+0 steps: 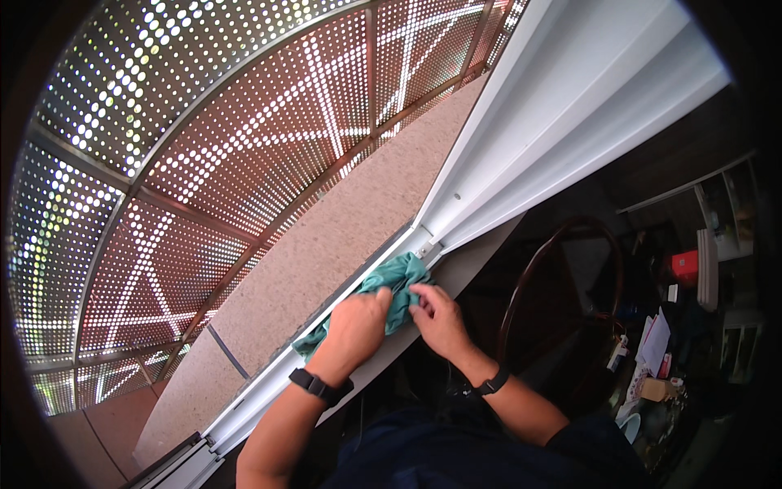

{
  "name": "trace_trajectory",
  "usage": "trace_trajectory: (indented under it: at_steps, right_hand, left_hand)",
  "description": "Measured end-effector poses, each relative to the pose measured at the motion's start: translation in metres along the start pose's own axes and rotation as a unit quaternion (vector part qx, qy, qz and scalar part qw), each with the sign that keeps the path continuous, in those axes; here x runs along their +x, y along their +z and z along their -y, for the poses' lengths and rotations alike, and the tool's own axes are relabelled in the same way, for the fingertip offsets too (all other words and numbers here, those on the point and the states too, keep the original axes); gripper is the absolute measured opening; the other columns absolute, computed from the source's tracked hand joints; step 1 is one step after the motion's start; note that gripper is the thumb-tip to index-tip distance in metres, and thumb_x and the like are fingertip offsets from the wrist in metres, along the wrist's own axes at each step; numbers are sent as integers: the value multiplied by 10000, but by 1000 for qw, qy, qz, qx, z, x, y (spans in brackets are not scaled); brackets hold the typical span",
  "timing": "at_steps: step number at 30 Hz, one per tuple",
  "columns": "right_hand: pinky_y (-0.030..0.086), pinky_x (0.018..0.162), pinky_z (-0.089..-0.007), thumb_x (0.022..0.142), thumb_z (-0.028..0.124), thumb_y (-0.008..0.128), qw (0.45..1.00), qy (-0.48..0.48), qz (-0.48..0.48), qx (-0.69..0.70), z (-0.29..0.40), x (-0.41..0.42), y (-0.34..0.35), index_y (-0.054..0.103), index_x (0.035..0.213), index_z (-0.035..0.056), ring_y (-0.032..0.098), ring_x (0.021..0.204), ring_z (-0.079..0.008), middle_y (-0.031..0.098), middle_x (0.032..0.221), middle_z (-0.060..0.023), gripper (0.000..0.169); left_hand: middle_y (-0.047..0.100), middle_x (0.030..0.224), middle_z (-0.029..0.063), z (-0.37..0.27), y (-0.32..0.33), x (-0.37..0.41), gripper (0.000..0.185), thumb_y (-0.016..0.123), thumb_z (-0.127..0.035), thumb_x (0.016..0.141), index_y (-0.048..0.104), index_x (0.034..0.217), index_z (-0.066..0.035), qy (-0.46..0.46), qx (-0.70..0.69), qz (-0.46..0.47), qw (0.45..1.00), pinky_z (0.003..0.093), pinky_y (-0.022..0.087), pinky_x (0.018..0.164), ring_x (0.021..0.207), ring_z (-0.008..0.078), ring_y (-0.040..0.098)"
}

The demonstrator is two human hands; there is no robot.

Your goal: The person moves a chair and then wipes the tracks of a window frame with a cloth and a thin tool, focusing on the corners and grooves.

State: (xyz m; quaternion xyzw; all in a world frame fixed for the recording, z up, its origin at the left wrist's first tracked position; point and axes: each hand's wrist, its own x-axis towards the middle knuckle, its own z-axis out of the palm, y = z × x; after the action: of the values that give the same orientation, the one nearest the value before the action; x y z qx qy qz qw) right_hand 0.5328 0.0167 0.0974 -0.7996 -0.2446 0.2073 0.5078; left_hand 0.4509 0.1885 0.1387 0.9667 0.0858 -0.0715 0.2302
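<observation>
A crumpled green cloth [400, 275] lies along the bottom track of a white window frame [263, 390], close to the corner where the upright [482, 159] meets it. My left hand [357, 324] is closed in a fist over the cloth, its knuckles up. On the cloth's right side, the bent thumb and fingers of my right hand [441, 318] pinch its edge. Part of the cloth trails out beneath my left wrist. A dark band is strapped around each wrist. The palm of my left hand is hidden.
Beyond the frame runs a stone ledge [354, 226], bounded by a perforated metal screen [244, 147]. A grey inner sill [482, 250] borders the frame. Indoors, a curved dark wooden rail [519, 287] stands right of my hands. Papers [654, 342] and a red box [684, 267] are farther right.
</observation>
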Motion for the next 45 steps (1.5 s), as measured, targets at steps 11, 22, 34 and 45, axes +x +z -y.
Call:
trace_trajectory:
  at_steps: [11,22,34,45]
  right_hand:
    - [446,634,-217,908,-35,644,979,-13,163,121,24,-29,-4,660,1204,0,530,703,-55,563,910,-12,298]
    - [472,654,-216,928,-49,582,969,36,193,153,19,1,-40,651,1189,-6,563,740,-87,585,998,-70,273]
    - [540,658,-243,970,-48,559,964,78,123,224,20,22,-46,593,1248,-38,644,784,-132,595,1096,-127,280]
    - [568,793,-279,978,-104,555,987,-94,2,128,39,36,-50,610,1271,-9,693,964,-202,613,1177,-150,313]
  left_hand:
    - [637,714,199,15,-75,-67,88,655,-78,906,658,979,-30,-95,-194,-14,976,453,523,637,683,399,658]
    - [649,792,141,15,-35,-32,155,656,-1,896,668,1048,-32,-104,-284,-111,947,400,508,669,738,331,652]
    - [581,869,144,16,-27,-5,211,611,65,909,618,1107,-10,-117,-284,-141,941,375,499,664,740,311,624]
    - [714,1054,139,-5,-10,-18,157,511,-30,1046,563,1187,17,-151,-458,-228,846,305,576,765,834,195,727]
